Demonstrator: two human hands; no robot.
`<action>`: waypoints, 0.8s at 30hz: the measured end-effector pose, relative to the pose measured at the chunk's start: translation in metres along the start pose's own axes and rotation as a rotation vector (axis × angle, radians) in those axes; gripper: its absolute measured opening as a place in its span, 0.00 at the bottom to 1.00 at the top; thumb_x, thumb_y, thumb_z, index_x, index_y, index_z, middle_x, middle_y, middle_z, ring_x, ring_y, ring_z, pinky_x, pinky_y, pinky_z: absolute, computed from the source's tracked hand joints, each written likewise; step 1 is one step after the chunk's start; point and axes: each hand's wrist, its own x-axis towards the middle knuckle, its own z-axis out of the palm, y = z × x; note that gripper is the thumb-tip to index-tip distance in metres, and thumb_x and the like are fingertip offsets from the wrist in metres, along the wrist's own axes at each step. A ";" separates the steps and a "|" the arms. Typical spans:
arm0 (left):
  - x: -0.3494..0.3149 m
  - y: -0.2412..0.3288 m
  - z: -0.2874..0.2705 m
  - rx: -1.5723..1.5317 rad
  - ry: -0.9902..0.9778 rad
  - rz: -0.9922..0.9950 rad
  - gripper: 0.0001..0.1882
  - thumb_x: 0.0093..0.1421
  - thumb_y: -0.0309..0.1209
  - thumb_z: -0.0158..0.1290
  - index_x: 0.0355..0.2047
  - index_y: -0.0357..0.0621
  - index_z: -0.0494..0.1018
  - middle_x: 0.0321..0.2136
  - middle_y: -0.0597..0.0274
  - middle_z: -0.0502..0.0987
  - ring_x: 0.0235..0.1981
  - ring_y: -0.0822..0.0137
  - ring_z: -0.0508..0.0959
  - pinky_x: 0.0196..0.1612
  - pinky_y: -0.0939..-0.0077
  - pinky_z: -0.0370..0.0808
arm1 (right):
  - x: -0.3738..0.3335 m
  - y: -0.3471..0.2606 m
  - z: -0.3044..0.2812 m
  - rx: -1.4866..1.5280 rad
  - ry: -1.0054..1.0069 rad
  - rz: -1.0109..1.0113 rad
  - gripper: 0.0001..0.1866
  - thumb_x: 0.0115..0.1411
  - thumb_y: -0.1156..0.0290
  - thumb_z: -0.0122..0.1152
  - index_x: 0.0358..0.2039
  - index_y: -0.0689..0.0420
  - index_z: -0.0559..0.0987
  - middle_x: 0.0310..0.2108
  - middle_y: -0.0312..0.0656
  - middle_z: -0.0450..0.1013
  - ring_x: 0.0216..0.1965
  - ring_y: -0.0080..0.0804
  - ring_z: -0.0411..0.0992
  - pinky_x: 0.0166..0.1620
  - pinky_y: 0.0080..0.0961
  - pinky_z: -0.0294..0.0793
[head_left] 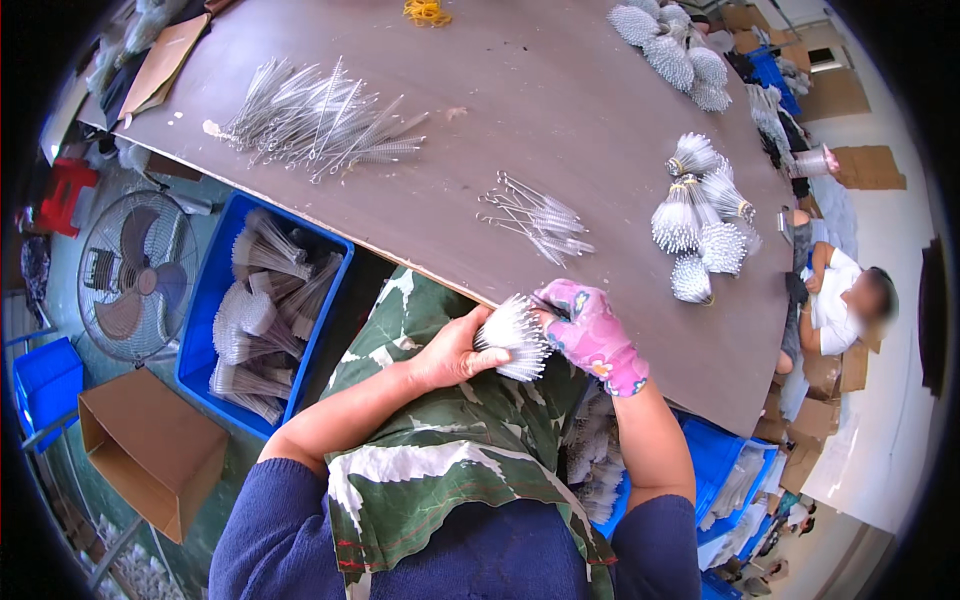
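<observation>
My bare left hand [452, 350] is wrapped round a bundle of thin wire brushes [515, 338], held over my lap at the table's edge. White bristle tips fan out toward the right. My right hand [592, 335], in a pink flowered glove, is closed with its fingertips pinching at the bundle's upper right side. What exactly lies between those fingertips is hidden. On the table just beyond, a small loose group of wire brushes [540, 220] lies with looped wire ends pointing up and left. A bigger loose pile of wire brushes [315, 120] lies farther left.
Tied brush bundles [700, 215] stand on the brown table [430, 190] at right, more [670, 50] farther back. Yellow rubber bands [427, 12] lie at the far edge. Left are a blue crate [190, 340] of bundles, a fan [138, 277] and a carton [150, 450]. A person [835, 300] sits right.
</observation>
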 end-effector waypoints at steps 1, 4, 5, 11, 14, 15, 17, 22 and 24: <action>-0.003 0.001 0.003 0.003 -0.004 0.002 0.36 0.51 0.52 0.55 0.46 0.31 0.61 0.38 0.48 0.72 0.43 0.62 0.72 0.47 0.70 0.67 | -0.003 -0.004 0.003 0.070 0.017 -0.014 0.06 0.50 0.79 0.55 0.30 0.64 0.73 0.26 0.43 0.70 0.29 0.29 0.69 0.35 0.24 0.67; -0.008 0.004 0.006 -0.041 0.029 0.043 0.34 0.52 0.54 0.53 0.43 0.34 0.62 0.35 0.49 0.72 0.40 0.61 0.73 0.44 0.69 0.68 | -0.018 -0.012 0.013 -0.070 0.207 -0.045 0.05 0.50 0.79 0.55 0.29 0.64 0.71 0.25 0.43 0.69 0.28 0.31 0.68 0.34 0.26 0.67; -0.008 0.005 0.005 0.007 0.017 0.038 0.33 0.52 0.54 0.53 0.41 0.34 0.63 0.34 0.50 0.72 0.39 0.61 0.73 0.43 0.70 0.68 | -0.021 -0.010 0.015 -0.092 0.253 -0.078 0.04 0.51 0.79 0.55 0.27 0.62 0.70 0.23 0.42 0.68 0.27 0.33 0.68 0.33 0.26 0.66; -0.005 0.035 0.004 0.209 0.016 0.111 0.21 0.57 0.45 0.51 0.32 0.36 0.64 0.27 0.52 0.72 0.29 0.62 0.72 0.36 0.71 0.69 | -0.040 -0.002 0.014 -0.001 0.451 -0.067 0.04 0.52 0.76 0.57 0.26 0.59 0.71 0.22 0.40 0.68 0.26 0.31 0.68 0.32 0.24 0.67; -0.037 0.003 -0.007 0.061 0.180 -0.131 0.19 0.58 0.42 0.51 0.33 0.37 0.64 0.27 0.54 0.71 0.29 0.65 0.71 0.36 0.71 0.69 | -0.051 0.014 -0.055 0.517 0.952 0.176 0.07 0.57 0.71 0.55 0.23 0.53 0.71 0.18 0.26 0.63 0.20 0.13 0.61 0.23 0.12 0.59; -0.044 0.002 -0.009 0.095 0.174 -0.101 0.16 0.58 0.40 0.51 0.34 0.37 0.64 0.26 0.55 0.71 0.31 0.69 0.70 0.37 0.73 0.69 | -0.053 -0.014 -0.064 0.494 0.930 0.178 0.06 0.57 0.72 0.55 0.23 0.55 0.72 0.17 0.27 0.64 0.18 0.12 0.61 0.21 0.10 0.56; -0.040 0.013 0.000 0.049 0.083 0.057 0.17 0.58 0.40 0.51 0.37 0.37 0.65 0.27 0.60 0.70 0.33 0.73 0.69 0.38 0.76 0.69 | -0.039 -0.005 -0.044 0.539 0.910 0.153 0.05 0.57 0.72 0.56 0.24 0.55 0.73 0.18 0.27 0.66 0.18 0.12 0.61 0.20 0.09 0.56; -0.026 0.011 -0.002 -0.176 0.033 0.038 0.24 0.60 0.43 0.48 0.51 0.41 0.61 0.32 0.70 0.68 0.30 0.81 0.66 0.31 0.86 0.67 | 0.016 0.019 -0.006 0.743 0.839 0.274 0.03 0.55 0.74 0.58 0.28 0.59 0.78 0.24 0.29 0.71 0.21 0.12 0.62 0.23 0.08 0.58; -0.026 0.010 -0.004 -0.175 0.024 0.056 0.26 0.60 0.43 0.48 0.53 0.41 0.60 0.33 0.70 0.68 0.29 0.81 0.66 0.30 0.87 0.66 | 0.021 0.021 0.004 0.674 0.812 0.274 0.06 0.55 0.76 0.57 0.34 0.60 0.78 0.24 0.28 0.69 0.22 0.11 0.61 0.24 0.09 0.60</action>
